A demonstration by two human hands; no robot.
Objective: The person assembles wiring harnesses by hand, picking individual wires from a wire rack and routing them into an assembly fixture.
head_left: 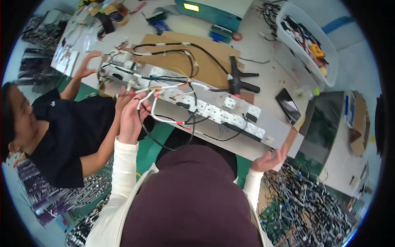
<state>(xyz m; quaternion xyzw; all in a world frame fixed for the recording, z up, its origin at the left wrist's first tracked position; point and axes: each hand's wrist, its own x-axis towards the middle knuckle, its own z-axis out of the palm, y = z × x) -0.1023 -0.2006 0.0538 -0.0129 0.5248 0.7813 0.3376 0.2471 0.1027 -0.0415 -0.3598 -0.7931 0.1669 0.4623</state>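
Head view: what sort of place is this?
Probably an electronics or wiring workshop: a row of white sockets with cables around it lies on the bench, a boxy instrument with a lit display stands behind, and a heap of cables sits lower right.

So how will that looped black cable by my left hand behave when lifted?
The black cable probably bends easily but springs a little, given its smooth, wide curve. It looks thin, so likely light. It may snag on the white cable close by.
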